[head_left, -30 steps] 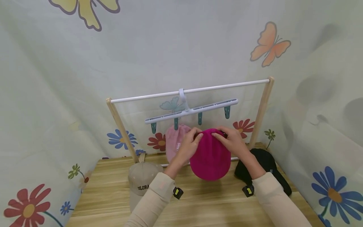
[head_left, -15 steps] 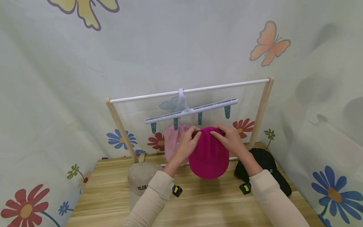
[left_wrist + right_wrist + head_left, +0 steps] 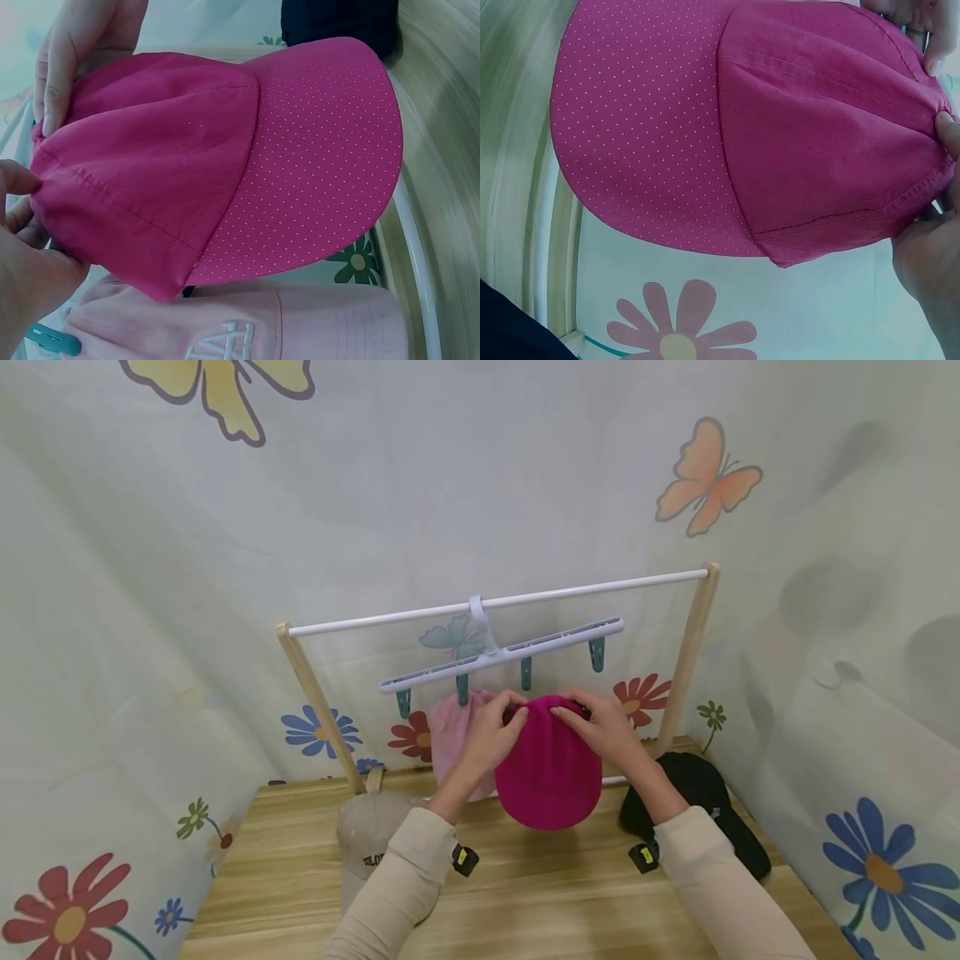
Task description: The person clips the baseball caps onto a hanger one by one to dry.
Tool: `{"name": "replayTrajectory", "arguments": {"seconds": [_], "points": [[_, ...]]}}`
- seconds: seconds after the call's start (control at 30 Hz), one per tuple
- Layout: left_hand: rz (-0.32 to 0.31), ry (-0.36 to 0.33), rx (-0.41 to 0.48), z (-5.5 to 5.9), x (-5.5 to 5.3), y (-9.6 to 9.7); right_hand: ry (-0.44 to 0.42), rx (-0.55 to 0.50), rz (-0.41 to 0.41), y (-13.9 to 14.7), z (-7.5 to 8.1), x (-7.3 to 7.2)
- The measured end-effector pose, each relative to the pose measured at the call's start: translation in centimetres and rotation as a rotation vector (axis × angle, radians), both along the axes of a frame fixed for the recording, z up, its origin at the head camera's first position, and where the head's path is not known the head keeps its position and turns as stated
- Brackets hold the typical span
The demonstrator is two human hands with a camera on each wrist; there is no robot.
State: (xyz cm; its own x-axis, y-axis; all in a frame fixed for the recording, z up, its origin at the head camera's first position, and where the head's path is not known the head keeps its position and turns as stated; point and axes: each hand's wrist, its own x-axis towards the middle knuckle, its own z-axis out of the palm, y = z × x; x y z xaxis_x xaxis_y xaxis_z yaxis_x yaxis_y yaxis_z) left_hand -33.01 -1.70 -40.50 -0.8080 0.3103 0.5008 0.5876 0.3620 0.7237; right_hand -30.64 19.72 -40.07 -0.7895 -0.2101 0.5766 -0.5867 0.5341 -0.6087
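A magenta baseball cap hangs brim-down between both hands, its brim dotted with tiny white specks. My left hand pinches the cap's upper edge on the left. On the right, my right hand pinches the same edge, thumb in front. Just above the hands is a pale blue hanger carrying green clips, among them one clip right over the cap. Left of it, a light pink cap with white letters hangs from another clip, partly hidden by the left hand.
The hanger hooks over a white rail between wooden posts. A beige cap lies on the wooden table at the left, partly behind the left sleeve. A black cap lies at the right, beside the right forearm. Flower-printed cloth surrounds the table.
Both hands and the magenta cap have shifted slightly left and up in the head view. The grip on the cap looks the same, and the other caps stay in place.
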Motion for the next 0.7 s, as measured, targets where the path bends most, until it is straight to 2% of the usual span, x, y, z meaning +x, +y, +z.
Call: {"name": "replayTrajectory", "arguments": {"seconds": [0.2,0.43,0.53,0.7], "points": [[0.005,-0.019,0.014,0.0,0.0,-0.3,-0.003,0.002,0.007,-0.2,0.0,-0.2],[0.008,-0.038,0.044,0.0,-0.3,-0.4,-0.044,0.012,0.009,-0.3,0.0,-0.2],[0.013,-0.073,0.079,0.4,-0.4,-0.1,-0.044,0.017,0.01,-0.4,0.1,-0.2],[-0.003,-0.175,0.195,1.0,-0.9,0.7,-0.04,0.022,-0.003,-0.3,0.2,-0.2]]}}
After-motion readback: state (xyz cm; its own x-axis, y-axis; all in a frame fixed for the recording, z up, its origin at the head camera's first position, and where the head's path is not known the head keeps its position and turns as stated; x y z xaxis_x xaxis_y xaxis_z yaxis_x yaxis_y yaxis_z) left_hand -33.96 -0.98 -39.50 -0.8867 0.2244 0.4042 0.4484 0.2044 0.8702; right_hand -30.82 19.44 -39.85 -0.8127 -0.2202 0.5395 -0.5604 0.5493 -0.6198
